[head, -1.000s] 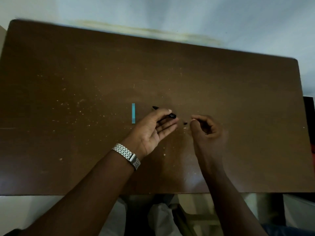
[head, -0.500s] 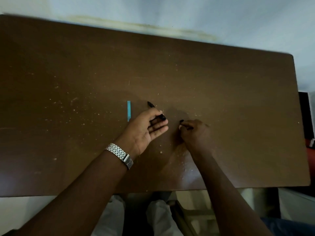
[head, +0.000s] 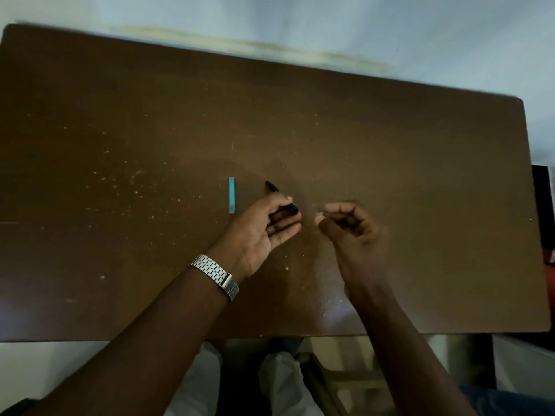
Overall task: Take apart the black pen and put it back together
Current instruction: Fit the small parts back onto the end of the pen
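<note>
On the brown table [head: 120, 145], mid-frame, our left hand [head: 264, 229] grips the black pen [head: 280, 197] body. Our right hand [head: 348, 226] pinches closed, on what we cannot tell. Judging by this, reassembly remains unfinished.

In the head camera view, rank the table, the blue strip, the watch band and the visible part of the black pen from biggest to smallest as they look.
1. Table, by far.
2. Watch band.
3. Blue strip and black pen: unsure. The left hand covers most of the pen, so only its ends show.
</note>
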